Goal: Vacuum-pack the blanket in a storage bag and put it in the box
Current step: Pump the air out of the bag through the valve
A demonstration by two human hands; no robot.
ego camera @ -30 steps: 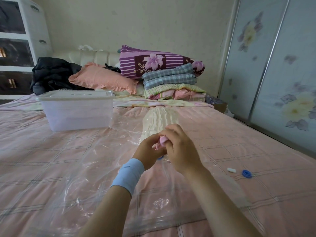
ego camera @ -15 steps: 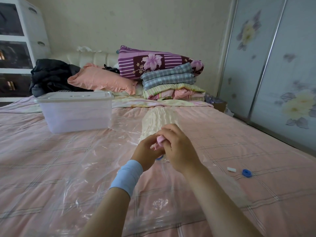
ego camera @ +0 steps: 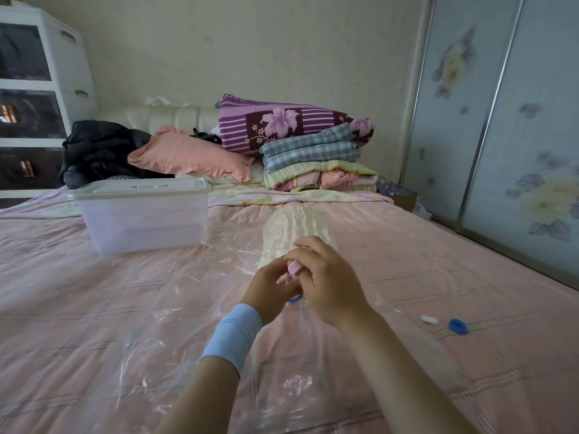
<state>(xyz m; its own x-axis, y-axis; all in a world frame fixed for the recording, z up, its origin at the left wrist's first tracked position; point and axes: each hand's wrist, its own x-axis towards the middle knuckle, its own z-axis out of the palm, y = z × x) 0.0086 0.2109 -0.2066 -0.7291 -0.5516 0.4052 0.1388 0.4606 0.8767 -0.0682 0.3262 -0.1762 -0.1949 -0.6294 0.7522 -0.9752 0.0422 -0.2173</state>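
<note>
A clear plastic storage bag (ego camera: 175,302) lies flat across the pink bed. Inside it, a cream blanket (ego camera: 294,233) is squeezed into a narrow wrinkled strip reaching away from me. My left hand (ego camera: 272,286) and my right hand (ego camera: 329,283) meet over the bag's blue valve (ego camera: 295,298). Both curl round a small pink object (ego camera: 294,267) standing on the valve; most of it is hidden by my fingers. The translucent lidded box (ego camera: 141,214) stands on the bed to the left, its lid on.
A blue valve cap (ego camera: 458,326) and a small white piece (ego camera: 429,319) lie on the bed to the right. Pillows and folded bedding (ego camera: 313,158) are stacked at the headboard. A drawer unit (ego camera: 37,89) stands left; wardrobe doors (ego camera: 517,120) line the right.
Both hands stay together on the pink object over the valve, with only small shifts. The view has tilted slightly; bag, blanket and box lie as before.
</note>
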